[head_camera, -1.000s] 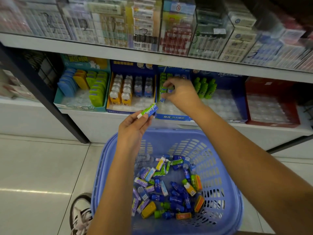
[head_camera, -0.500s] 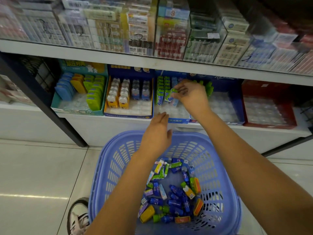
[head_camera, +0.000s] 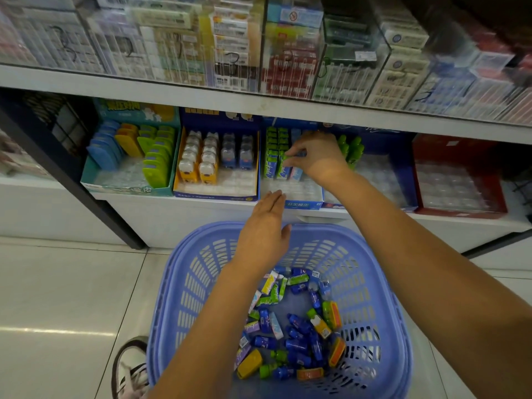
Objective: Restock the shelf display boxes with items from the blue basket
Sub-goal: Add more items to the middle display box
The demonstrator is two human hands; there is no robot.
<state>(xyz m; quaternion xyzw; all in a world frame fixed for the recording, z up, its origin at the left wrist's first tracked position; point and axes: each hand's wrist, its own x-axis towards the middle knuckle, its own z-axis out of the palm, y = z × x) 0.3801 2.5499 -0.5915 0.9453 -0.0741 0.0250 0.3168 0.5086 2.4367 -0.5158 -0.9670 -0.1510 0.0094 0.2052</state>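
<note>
The blue basket [head_camera: 184,286] stands on the floor below me, its bottom strewn with several small packs and bottles [head_camera: 299,332] in green, blue, yellow and orange. On the low shelf, my right hand [head_camera: 318,156] reaches into the blue display box [head_camera: 302,204] and pinches a green pack [head_camera: 283,168] among the upright green packs there. My left hand [head_camera: 266,231] hovers flat and empty over the basket's far rim, fingers straight and pointing at the shelf.
Left of that box stand a display box of orange and blue bottles [head_camera: 214,162] and a teal box [head_camera: 129,156] with blue, yellow and green cases. A blue box with green bottles [head_camera: 352,149] and a red box [head_camera: 457,180] lie to the right. My shoe [head_camera: 131,370] shows beside the basket.
My left hand let go of the green pack it held a second ago and now hovers open. My right hand took a green pack and moved slightly right inside the display box.
</note>
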